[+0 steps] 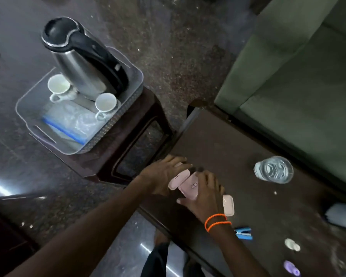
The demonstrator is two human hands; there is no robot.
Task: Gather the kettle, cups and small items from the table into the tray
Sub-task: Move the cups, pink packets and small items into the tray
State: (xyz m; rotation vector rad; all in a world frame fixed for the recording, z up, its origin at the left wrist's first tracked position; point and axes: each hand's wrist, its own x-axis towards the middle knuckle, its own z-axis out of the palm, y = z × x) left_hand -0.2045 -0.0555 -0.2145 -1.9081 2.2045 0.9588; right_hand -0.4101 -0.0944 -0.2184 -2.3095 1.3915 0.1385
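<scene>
A clear plastic tray (126,92) rests on a dark stool at the upper left. It holds a steel kettle (78,62) with a black lid and handle, two white cups (58,86) (105,104), and a plastic zip bag (68,124). On the dark table, my left hand (164,174) lies over one small pink case (178,179). My right hand (204,194) covers part of a second pink case (190,186). A third pink case (228,204) lies just right of that hand. Whether either hand has a grip on a case is hidden.
A glass of water (274,169) stands on the table (228,146) to the right. A blue clip-like item (244,233), a white round item (292,244), a purple item (292,267) and a white object (342,216) lie near the table's right end. A green sofa (298,66) borders the table.
</scene>
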